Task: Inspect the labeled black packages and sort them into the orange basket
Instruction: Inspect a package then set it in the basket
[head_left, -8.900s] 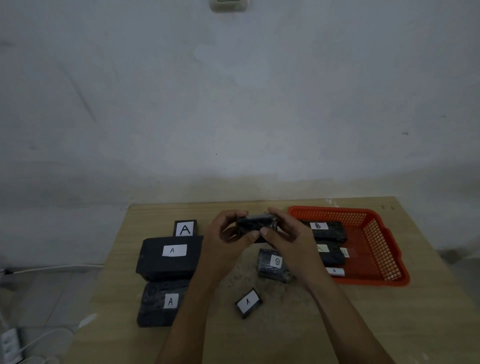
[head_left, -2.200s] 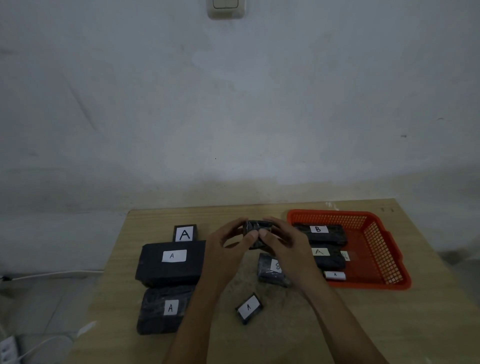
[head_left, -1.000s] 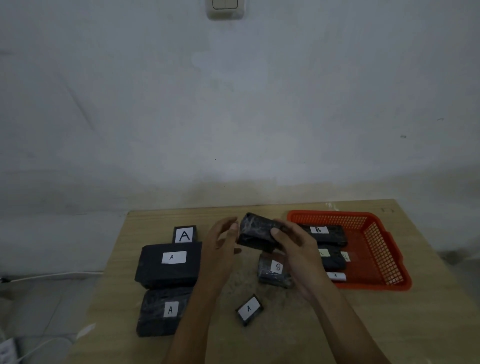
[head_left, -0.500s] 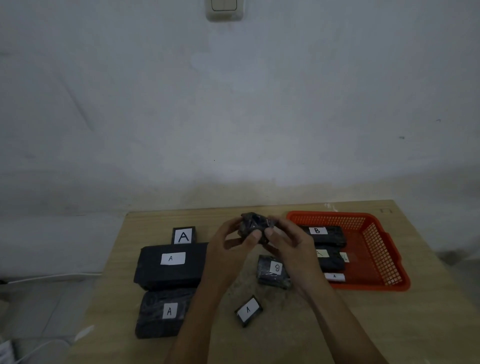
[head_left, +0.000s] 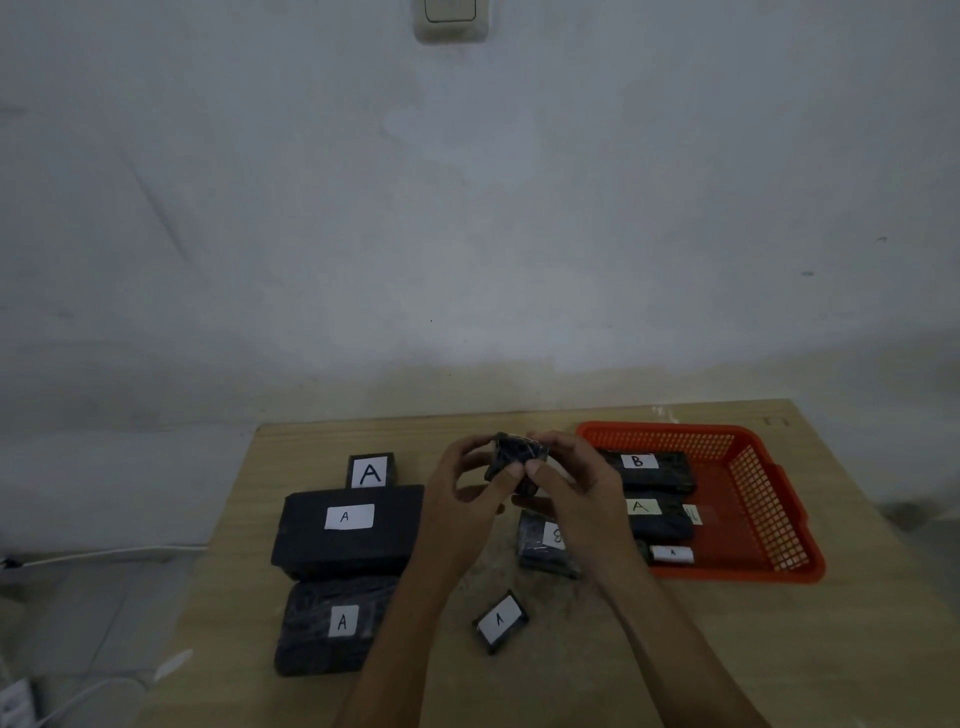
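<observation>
Black and shiny with wrap, a small package (head_left: 514, 457) is held up above the middle of the wooden table (head_left: 675, 649), between the two hands. The left hand (head_left: 462, 499) pinches its left end, thumb tip at the lower front edge and fingers curled over the top; the right hand (head_left: 571, 493) pinches the right end the same way, its thumb tip just beside the left thumb. No label shows on the face turned to the camera. Directly below the right hand, partly hidden by it, another black package (head_left: 543, 548) lies flat on the table, its white label only half visible. Nearer the person, between the forearms, a small package marked A (head_left: 500, 620) lies at an angle. To the left of the left hand are three more: a small one with a large A (head_left: 370, 471) at the far side, a big flat one labeled A (head_left: 349, 530) just in front of it, and a wrinkled one labeled A (head_left: 332, 623) touching that one's near edge. To the right of the hands sits the orange basket (head_left: 769, 499), holding a long package labeled B (head_left: 647, 467) at the back, one labeled A (head_left: 657, 517) in the middle, and a small one (head_left: 670, 554) with a white label near the front rim. On the wall above, a light switch (head_left: 451, 18) is mounted.
</observation>
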